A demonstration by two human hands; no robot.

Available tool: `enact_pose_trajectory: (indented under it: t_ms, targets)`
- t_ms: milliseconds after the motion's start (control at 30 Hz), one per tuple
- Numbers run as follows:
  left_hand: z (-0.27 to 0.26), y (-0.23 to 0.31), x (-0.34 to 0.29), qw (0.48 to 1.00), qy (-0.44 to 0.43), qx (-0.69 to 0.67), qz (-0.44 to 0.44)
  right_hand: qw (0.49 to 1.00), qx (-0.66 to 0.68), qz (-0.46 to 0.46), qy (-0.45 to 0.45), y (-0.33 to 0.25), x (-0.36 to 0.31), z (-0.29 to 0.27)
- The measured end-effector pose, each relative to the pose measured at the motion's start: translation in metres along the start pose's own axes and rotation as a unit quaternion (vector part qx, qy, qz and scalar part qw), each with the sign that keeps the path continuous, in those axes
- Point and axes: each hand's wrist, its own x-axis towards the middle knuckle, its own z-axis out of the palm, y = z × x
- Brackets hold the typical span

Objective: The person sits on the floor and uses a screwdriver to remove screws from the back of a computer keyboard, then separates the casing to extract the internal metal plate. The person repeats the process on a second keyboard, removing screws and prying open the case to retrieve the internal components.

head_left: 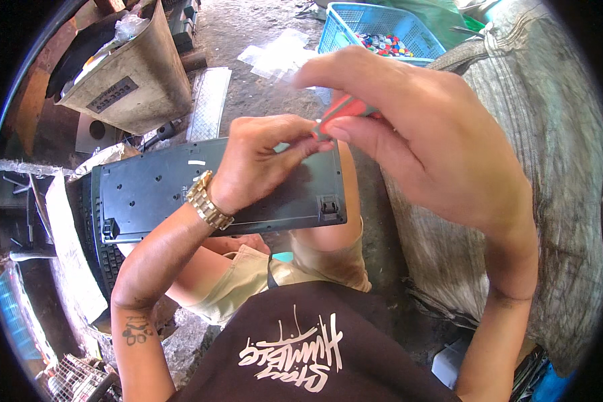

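Rough grey ground [248, 33] runs beneath a cluttered work space, the person sitting with bare knees and pale shorts [248, 275] below the hands. The right hand [442, 127] is curled around a red-and-grey tool [350, 110], its thumb pressing along the side and its index finger arched over the top. The left hand [261, 157] has its thumb and fingertips pinched together on the tool's near end; whether they also grip something small cannot be told. A metal watch [209, 201] circles the left wrist.

Just under the left hand, a black keyboard [171, 181] lies underside up across the legs, that hand and forearm hiding part of it. A second keyboard [107, 261] shows its keys below it, left of the left hand. A large grey sack [569, 134] fills the space right of the right hand.

Farther off, beyond the left hand, are a pale flat sheet [210, 104] and a dirty bin [154, 74]. Clear plastic scraps [278, 55] lie beyond both hands, near a blue basket [338, 33] of colourful caps [385, 45], partly blocked by the right hand.
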Motion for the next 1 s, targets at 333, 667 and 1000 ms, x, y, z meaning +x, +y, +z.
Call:
enact_pose_trajectory:
  t_ms: [333, 667, 1000]
  targets:
    - [0.041, 0.003, 0.013, 0.992, -0.101, -0.073, -0.020, 0.998, -0.033, 0.048, -0.001, 0.008, -0.034, -0.005]
    - [0.048, 0.006, 0.008, 0.990, -0.100, -0.096, -0.021, 0.998, -0.029, 0.062, 0.015, 0.003, -0.046, -0.003]
    - [0.048, -0.008, 0.000, 0.981, -0.163, -0.077, 0.067, 0.968, -0.146, 0.159, -0.126, -0.019, -0.057, 0.003]
